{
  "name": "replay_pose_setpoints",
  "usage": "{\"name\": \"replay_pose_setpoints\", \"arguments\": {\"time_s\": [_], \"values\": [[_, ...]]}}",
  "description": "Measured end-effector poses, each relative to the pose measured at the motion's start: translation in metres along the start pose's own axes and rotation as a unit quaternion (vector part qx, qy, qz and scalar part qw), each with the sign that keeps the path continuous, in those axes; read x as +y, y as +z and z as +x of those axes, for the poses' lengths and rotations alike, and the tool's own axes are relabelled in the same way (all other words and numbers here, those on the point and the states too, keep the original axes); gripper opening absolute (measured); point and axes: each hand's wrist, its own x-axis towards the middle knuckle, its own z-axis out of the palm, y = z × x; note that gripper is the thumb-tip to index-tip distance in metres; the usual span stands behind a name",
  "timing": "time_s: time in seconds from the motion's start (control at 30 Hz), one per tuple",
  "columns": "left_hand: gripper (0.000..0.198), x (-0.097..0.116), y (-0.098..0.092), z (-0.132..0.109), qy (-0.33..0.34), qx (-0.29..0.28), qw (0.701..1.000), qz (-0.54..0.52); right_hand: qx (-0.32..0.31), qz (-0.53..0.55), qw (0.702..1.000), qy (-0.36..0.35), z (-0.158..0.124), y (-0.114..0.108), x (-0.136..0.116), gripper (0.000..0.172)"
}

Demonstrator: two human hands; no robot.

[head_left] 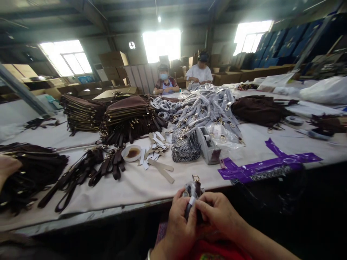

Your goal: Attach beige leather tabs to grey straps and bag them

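Close to the table's front edge, my left hand [179,220] is wrapped round a dark bag strap [198,187], partly covered in greyish plastic. A gold-coloured metal clasp [195,178] sticks up at its top end. Around the strap runs a short white strip [192,200]. The thumb and fingers of my right hand [221,211] pinch at this strip from the right side. My palms hide the lower part of the strap. Beyond my hands stand a tape dispenser [208,146] and a pile of plastic-wrapped straps [207,104] with metal clasps.
Loose paper strips [159,144] lie by a small bowl of brown stuff [132,153]. Dark straps [81,169] and stacked brown pouches [127,110] are to the left. Purple tape [260,166] covers the right edge. Another person's hand [9,168] is at far left; two people sit opposite.
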Motion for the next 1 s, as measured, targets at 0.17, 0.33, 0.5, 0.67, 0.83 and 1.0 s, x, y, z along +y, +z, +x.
{"name": "replay_pose_setpoints", "arguments": {"time_s": [0.17,0.33,0.5,0.67,0.83,1.0], "values": [[0.017,-0.001,-0.001,-0.001,0.084,0.013,0.995,0.061,0.002,-0.010,1.000,0.023,0.007,0.000,0.007,0.037],[0.017,-0.002,0.001,0.001,0.152,0.026,0.982,0.113,0.004,0.007,0.998,0.057,0.011,0.001,0.011,0.037],[0.019,-0.009,0.004,0.004,0.219,0.028,0.949,0.224,0.016,0.054,0.993,0.106,0.018,0.005,0.025,0.043],[0.018,-0.018,0.003,0.003,0.241,0.030,0.930,0.275,-0.001,0.075,0.990,0.120,0.021,0.007,0.038,0.044],[0.018,-0.023,0.002,0.003,0.208,0.028,0.949,0.237,-0.029,0.095,0.989,0.109,0.018,0.003,0.036,0.034],[0.018,-0.022,0.003,0.007,0.189,0.024,0.968,0.163,-0.036,0.131,0.987,0.091,0.014,0.004,0.029,0.030]]}}
